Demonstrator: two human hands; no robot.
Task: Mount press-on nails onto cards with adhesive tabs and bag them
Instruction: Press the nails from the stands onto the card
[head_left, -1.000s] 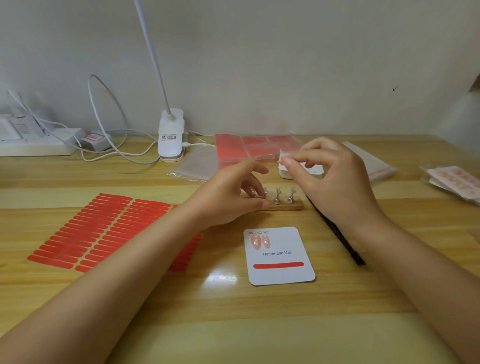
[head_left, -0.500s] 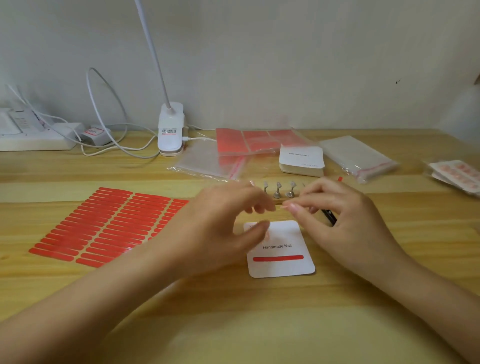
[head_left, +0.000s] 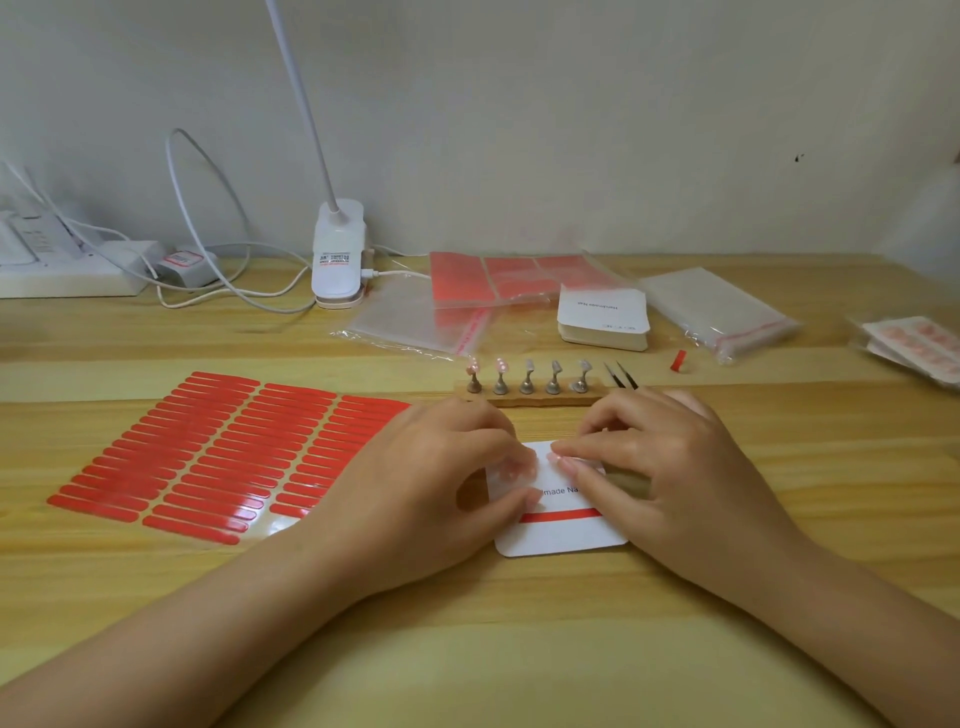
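A white card (head_left: 563, 538) printed "Handmade Nail", with a red adhesive strip across it, lies flat on the wooden desk (head_left: 519, 649). My left hand (head_left: 431, 483) holds the card's upper left with curled fingers and thumb, covering the nails there. My right hand (head_left: 670, 467) pinches a small pale press-on nail (head_left: 554, 457) against the card's top edge. Behind the card stands a wooden nail stand (head_left: 527, 397) with several metal pegs. Its two left pegs carry pink nails (head_left: 485, 365); the others are bare.
A sheet of red adhesive tabs (head_left: 208, 457) lies at the left. Tweezers (head_left: 621, 374) and a red scrap (head_left: 677, 360) lie behind my right hand. At the back are a card stack (head_left: 602, 319), clear bags (head_left: 722, 312), a clip lamp (head_left: 337, 260) and a power strip (head_left: 62, 273). Bagged nail sets (head_left: 914, 348) sit far right.
Both hands came from the nail stand toward me and down onto the card. My right hand brought a nail with it and now holds it at the card's top edge.
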